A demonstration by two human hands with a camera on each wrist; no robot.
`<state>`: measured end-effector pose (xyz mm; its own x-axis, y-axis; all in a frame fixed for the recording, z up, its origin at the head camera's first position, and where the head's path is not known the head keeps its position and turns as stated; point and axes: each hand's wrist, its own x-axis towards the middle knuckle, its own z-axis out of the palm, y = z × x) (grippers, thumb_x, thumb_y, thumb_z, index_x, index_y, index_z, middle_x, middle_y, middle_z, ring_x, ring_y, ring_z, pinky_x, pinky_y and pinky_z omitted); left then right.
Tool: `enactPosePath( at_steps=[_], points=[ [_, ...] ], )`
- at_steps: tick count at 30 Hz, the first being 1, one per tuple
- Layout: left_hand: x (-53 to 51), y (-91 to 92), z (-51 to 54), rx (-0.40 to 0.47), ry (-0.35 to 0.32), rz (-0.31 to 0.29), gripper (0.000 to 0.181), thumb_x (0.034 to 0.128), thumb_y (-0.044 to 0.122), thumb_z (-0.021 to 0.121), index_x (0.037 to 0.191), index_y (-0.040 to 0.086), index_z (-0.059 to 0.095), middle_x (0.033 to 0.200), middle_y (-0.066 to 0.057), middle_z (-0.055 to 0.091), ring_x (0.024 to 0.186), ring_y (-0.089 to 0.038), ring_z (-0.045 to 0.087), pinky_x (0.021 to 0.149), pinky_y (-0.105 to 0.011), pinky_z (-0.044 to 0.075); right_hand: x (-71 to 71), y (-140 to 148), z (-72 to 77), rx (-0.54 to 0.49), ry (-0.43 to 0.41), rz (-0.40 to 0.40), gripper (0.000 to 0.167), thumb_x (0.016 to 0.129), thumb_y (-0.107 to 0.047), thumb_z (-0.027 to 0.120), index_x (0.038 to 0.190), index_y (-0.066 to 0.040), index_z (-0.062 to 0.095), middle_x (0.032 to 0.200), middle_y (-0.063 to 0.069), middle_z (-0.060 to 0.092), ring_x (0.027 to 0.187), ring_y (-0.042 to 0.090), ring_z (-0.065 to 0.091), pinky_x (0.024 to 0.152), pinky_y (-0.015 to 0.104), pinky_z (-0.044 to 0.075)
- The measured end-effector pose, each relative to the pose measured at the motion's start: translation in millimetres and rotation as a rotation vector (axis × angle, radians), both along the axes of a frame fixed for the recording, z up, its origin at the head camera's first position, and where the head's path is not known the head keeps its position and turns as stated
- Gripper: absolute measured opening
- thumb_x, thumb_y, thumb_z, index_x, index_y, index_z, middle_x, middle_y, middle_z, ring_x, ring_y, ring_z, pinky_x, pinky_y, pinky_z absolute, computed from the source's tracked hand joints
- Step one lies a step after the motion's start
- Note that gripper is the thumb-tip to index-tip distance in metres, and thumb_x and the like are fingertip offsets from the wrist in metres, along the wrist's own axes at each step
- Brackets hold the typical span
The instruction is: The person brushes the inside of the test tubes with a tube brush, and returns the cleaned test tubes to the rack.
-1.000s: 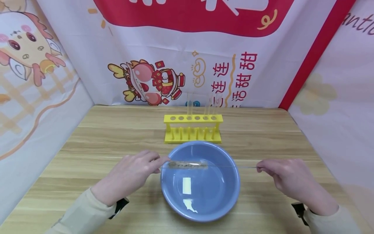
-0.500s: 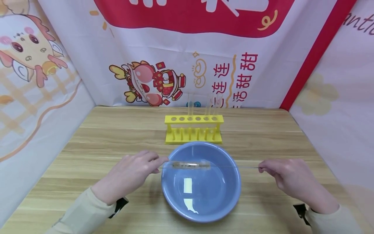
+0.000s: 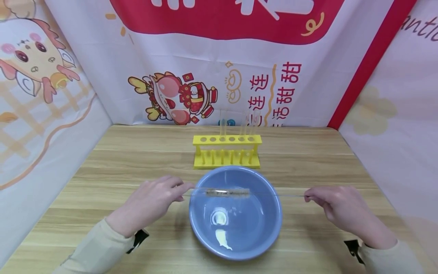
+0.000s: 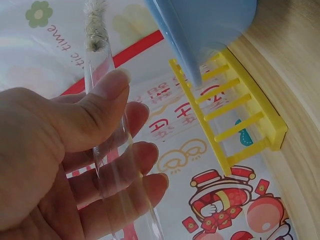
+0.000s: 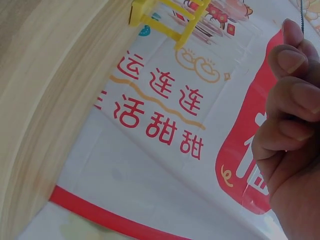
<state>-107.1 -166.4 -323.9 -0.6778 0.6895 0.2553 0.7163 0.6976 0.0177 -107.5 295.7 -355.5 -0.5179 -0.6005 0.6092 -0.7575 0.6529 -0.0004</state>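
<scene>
My left hand (image 3: 158, 199) grips a clear glass test tube (image 4: 116, 172), held level above the blue basin (image 3: 236, 255), its thumb and fingers wrapped around the glass. A test tube brush (image 3: 241, 193) with pale bristles sits partly in the tube's mouth. In the left wrist view, some of the bristles (image 4: 96, 22) stick out past the rim. Right of the basin, my right hand (image 3: 337, 205) pinches the far end of the brush's thin wire handle (image 3: 291, 195). The right wrist view shows curled fingers (image 5: 295, 100) and a short piece of twisted wire (image 5: 302, 17).
Behind the basin stands a yellow test tube rack (image 3: 227, 140) with several holes. Up to 3 clear test tubes (image 3: 223, 123) rise from it. The wooden table (image 3: 130, 160) meets printed cloth walls (image 3: 191, 49) at the back and sides. Water shines in the basin.
The brush has slid rightward, its bristles now farther out of the tube. My right hand has shifted slightly right, my left slightly left. Rings appear in the basin's reflection.
</scene>
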Motion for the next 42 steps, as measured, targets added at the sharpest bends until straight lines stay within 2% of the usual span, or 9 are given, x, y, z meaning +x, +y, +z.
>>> enactPosePath(
  at_steps=[8, 17, 26, 32, 38, 42],
  points=[
    [-1.7, -3.0, 0.5, -0.011, 0.001, 0.010, 0.051, 0.0769, 0.006, 0.084, 0.125, 0.015, 0.069, 0.099, 0.000, 0.069, 0.087, -0.012, 0.066, 0.066, -0.029, 0.058, -2.1, 6, -3.1, -0.007, 0.007, -0.008, 0.048, 0.109, -0.039, 0.031, 0.087, -0.022, 0.070, 0.076, -0.017, 0.068, 0.060, 0.000, 0.062, 0.040, 0.017, 0.036],
    [0.1, -6.1, 2.3, -0.005, 0.057, -0.003, 0.049, 0.0780, 0.003, 0.083, 0.123, 0.017, 0.070, 0.098, 0.002, 0.068, 0.085, -0.011, 0.065, 0.059, -0.025, 0.055, -0.8, 13, -3.1, -0.018, 0.031, -0.002, 0.046, 0.109, -0.037, 0.032, 0.085, -0.023, 0.070, 0.075, -0.017, 0.068, 0.060, -0.001, 0.062, 0.040, 0.017, 0.036],
    [-1.3, -8.1, 3.6, -0.021, 0.023, 0.009, 0.049, 0.0785, 0.005, 0.083, 0.124, 0.017, 0.069, 0.100, 0.001, 0.069, 0.087, -0.012, 0.066, 0.064, -0.026, 0.057, 1.0, 24, -0.9, 0.002, 0.058, 0.017, 0.044, 0.108, -0.038, 0.034, 0.087, -0.021, 0.069, 0.078, -0.019, 0.067, 0.064, -0.003, 0.062, 0.048, 0.019, 0.046],
    [-5.7, -21.4, 2.0, -0.010, 0.111, 0.035, 0.051, 0.0756, -0.009, 0.080, 0.120, 0.015, 0.070, 0.097, -0.004, 0.068, 0.081, -0.014, 0.067, 0.055, -0.028, 0.055, 2.4, 43, -0.8, -0.001, 0.064, -0.045, 0.050, 0.108, -0.041, 0.032, 0.085, -0.018, 0.070, 0.075, -0.015, 0.068, 0.066, 0.001, 0.065, 0.055, 0.017, 0.050],
    [-8.1, -32.2, 2.6, -0.002, 0.218, 0.007, 0.047, 0.0725, -0.003, 0.083, 0.115, 0.013, 0.072, 0.092, -0.004, 0.068, 0.079, -0.019, 0.066, 0.047, -0.028, 0.050, 6.9, 56, 1.0, 0.006, 0.091, -0.078, 0.051, 0.108, -0.042, 0.032, 0.083, -0.020, 0.070, 0.075, -0.017, 0.068, 0.067, 0.001, 0.066, 0.057, 0.016, 0.051],
    [-7.1, -31.8, 4.9, -0.028, 0.247, 0.001, 0.047, 0.0734, -0.001, 0.084, 0.116, 0.013, 0.072, 0.093, -0.004, 0.068, 0.081, -0.020, 0.065, 0.046, -0.026, 0.049, 8.7, 56, 2.9, -0.001, 0.087, -0.091, 0.051, 0.107, -0.042, 0.032, 0.083, -0.019, 0.071, 0.075, -0.016, 0.069, 0.068, 0.000, 0.066, 0.055, 0.015, 0.050]
  ],
)
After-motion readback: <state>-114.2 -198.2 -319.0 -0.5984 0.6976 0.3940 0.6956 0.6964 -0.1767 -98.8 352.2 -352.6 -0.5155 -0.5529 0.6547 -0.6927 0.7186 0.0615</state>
